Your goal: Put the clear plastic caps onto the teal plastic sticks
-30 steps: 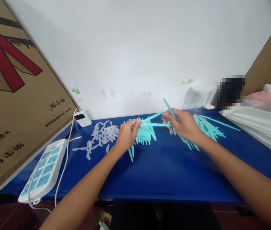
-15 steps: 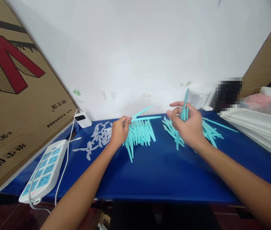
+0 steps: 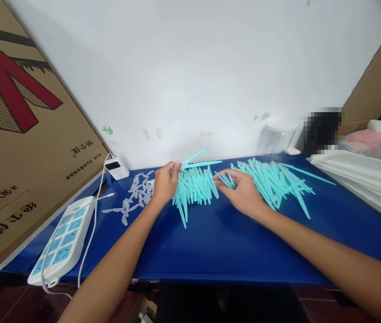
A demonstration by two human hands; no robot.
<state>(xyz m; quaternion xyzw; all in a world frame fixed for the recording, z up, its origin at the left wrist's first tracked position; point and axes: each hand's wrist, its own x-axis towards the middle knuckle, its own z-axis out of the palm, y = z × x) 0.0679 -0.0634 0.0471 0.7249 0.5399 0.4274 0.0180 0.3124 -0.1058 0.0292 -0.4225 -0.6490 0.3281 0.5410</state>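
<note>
My left hand [image 3: 167, 183] pinches two slim, tapered turquoise plastic sticks [image 3: 197, 155], whose free ends fan out to the right. Beneath them a pile of the same sticks [image 3: 195, 186] lies across the blue table. Curled round several more turquoise sticks [image 3: 225, 180], my right hand [image 3: 244, 193] is closed just right of that pile; its bundle points toward the left hand. A second pile of turquoise sticks [image 3: 271, 179] spreads behind and right of my right hand. Small translucent leaf-shaped pieces [image 3: 139, 192] lie scattered left of my left hand.
A white power strip [image 3: 63, 240] with a cable and a small white device [image 3: 116, 168] stand at the left beside a large cardboard box [image 3: 35, 148]. A clear container [image 3: 278, 141] is by the wall. White sheets or bags [image 3: 355, 175] are stacked at right.
My right hand has moved left and lower, from over the right pile to beside the left one, its sticks tipped from upright to pointing left. My left hand has barely moved.
</note>
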